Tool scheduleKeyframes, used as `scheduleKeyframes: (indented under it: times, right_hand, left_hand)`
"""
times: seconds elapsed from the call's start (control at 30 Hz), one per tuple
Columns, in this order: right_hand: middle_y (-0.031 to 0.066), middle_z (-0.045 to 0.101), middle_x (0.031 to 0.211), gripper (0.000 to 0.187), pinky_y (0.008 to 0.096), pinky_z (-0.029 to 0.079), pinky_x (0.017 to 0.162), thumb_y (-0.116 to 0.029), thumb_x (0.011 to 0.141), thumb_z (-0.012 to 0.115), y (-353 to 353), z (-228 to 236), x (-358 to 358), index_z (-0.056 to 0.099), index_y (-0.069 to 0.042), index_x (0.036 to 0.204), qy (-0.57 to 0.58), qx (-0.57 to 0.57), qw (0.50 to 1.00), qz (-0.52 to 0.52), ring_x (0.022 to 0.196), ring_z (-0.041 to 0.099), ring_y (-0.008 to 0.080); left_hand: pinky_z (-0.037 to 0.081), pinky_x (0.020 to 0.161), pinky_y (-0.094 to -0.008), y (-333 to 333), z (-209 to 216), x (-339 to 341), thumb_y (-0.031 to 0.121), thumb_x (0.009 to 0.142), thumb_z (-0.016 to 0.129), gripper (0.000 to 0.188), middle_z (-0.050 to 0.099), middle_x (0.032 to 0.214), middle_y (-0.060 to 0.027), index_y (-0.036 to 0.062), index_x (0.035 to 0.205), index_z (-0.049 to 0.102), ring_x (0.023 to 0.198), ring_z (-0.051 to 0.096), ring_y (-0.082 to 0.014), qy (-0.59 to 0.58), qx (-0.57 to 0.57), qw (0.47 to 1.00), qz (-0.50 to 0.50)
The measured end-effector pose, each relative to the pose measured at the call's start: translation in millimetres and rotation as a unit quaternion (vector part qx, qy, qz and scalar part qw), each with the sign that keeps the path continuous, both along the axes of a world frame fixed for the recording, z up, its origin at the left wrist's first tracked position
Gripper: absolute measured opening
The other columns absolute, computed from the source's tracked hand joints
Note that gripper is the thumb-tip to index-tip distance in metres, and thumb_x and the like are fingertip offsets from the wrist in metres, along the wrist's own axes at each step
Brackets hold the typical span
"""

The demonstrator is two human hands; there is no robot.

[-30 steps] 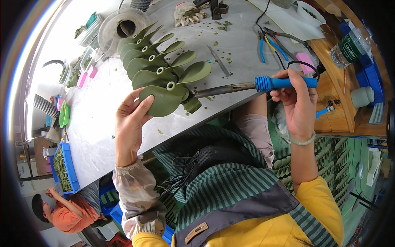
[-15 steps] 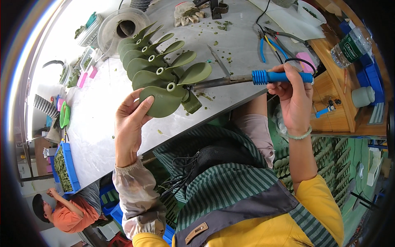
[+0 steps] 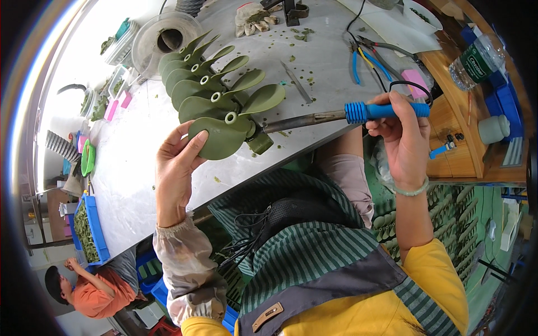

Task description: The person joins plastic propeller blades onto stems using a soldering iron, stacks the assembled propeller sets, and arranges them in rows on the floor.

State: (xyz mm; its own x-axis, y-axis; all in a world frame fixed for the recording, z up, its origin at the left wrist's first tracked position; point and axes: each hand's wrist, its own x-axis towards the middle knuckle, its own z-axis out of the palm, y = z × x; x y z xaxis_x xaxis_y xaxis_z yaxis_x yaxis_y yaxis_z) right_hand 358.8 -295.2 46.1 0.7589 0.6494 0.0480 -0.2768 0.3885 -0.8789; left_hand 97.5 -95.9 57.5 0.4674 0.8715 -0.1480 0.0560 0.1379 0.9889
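Note:
My left hand (image 3: pixel 175 168) pinches the nearest blade of a row of olive-green plastic propellers (image 3: pixel 220 140), thumb on top. The propellers stand joined in a line running away over the table, each with a pale ring at its hub. In my right hand (image 3: pixel 404 143) is a soldering iron (image 3: pixel 358 112) with a ribbed blue handle, held like a pen. Its dark metal shaft points left, and its tip is at the edge of the nearest propeller, by a short green block; whether it touches I cannot tell. A black cord runs from the handle.
On the grey table (image 3: pixel 140 185) lie green scraps, a knife-like tool (image 3: pixel 297 83), pliers (image 3: pixel 374 56) and a stained glove (image 3: pixel 255 19). A clear round hood (image 3: pixel 147 56) stands far left. A plastic bottle (image 3: pixel 476 63) is at right. Another person (image 3: pixel 101 291) sits lower left beside a blue crate (image 3: pixel 96 227).
The soldering iron and my right hand have shifted slightly right and toward me, the tip lowering along the propeller's edge. The propellers have moved a touch left with my left hand still pinching.

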Motion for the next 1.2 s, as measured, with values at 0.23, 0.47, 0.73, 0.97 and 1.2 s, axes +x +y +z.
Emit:
scheduleKeyframes:
  times: [0.23, 0.47, 0.73, 0.97, 1.2]
  right_hand:
    - [0.0125, 0.066, 0.083, 0.023, 0.0242, 0.056, 0.056, -0.017, 0.090, 0.058, 0.5, 0.7, -0.6, 0.063, 0.005, 0.090, -0.006, 0.006, 1.000, -0.002, 0.062, 0.066, 0.0170]
    - [0.0121, 0.066, 0.083, 0.023, 0.0252, 0.056, 0.058, -0.017, 0.091, 0.058, 9.4, -5.4, 3.5, 0.064, 0.005, 0.091, -0.004, 0.016, 1.000, 0.001, 0.063, 0.066, 0.0176]
    - [0.0122, 0.066, 0.083, 0.022, 0.0246, 0.056, 0.057, -0.016, 0.091, 0.058, 5.2, -3.4, 3.0, 0.064, 0.005, 0.091, -0.008, 0.008, 1.000, 0.000, 0.062, 0.066, 0.0168]
    - [0.0124, 0.066, 0.084, 0.022, 0.0247, 0.056, 0.056, -0.017, 0.090, 0.059, -1.7, 0.8, -1.5, 0.064, 0.004, 0.091, -0.006, 0.008, 1.000, -0.007, 0.061, 0.066, 0.0171]
    - [0.0126, 0.066, 0.085, 0.023, 0.0249, 0.056, 0.056, -0.018, 0.090, 0.059, 0.3, -1.1, 0.2, 0.064, 0.004, 0.091, -0.007, 0.001, 1.000, -0.008, 0.062, 0.066, 0.0177]
  left_hand:
    - [0.056, 0.075, -0.0272, 0.0, 0.2, -1.2, 0.007, 0.086, 0.065, 0.027, 0.068, 0.095, -0.0092, -0.0004, 0.112, 0.060, 0.083, 0.067, -0.0145, -0.003, -0.003, 1.000, -0.005]
    - [0.056, 0.074, -0.0264, -0.5, 0.7, -0.6, 0.007, 0.086, 0.065, 0.027, 0.068, 0.095, -0.0085, -0.0002, 0.112, 0.060, 0.082, 0.066, -0.0138, -0.010, -0.002, 1.000, -0.013]
    - [0.055, 0.074, -0.0264, 0.5, 0.8, -1.0, 0.008, 0.086, 0.066, 0.028, 0.068, 0.094, -0.0084, -0.0003, 0.111, 0.060, 0.082, 0.066, -0.0141, 0.003, -0.001, 1.000, -0.009]
    - [0.056, 0.074, -0.0268, 0.8, 0.4, -1.0, 0.007, 0.086, 0.066, 0.028, 0.068, 0.095, -0.0086, -0.0003, 0.112, 0.060, 0.083, 0.066, -0.0142, 0.004, 0.000, 1.000, -0.008]
    - [0.056, 0.075, -0.0272, 1.2, 0.4, -1.2, 0.007, 0.086, 0.065, 0.027, 0.068, 0.095, -0.0087, 0.0000, 0.111, 0.060, 0.084, 0.066, -0.0143, 0.001, -0.003, 1.000, -0.010]
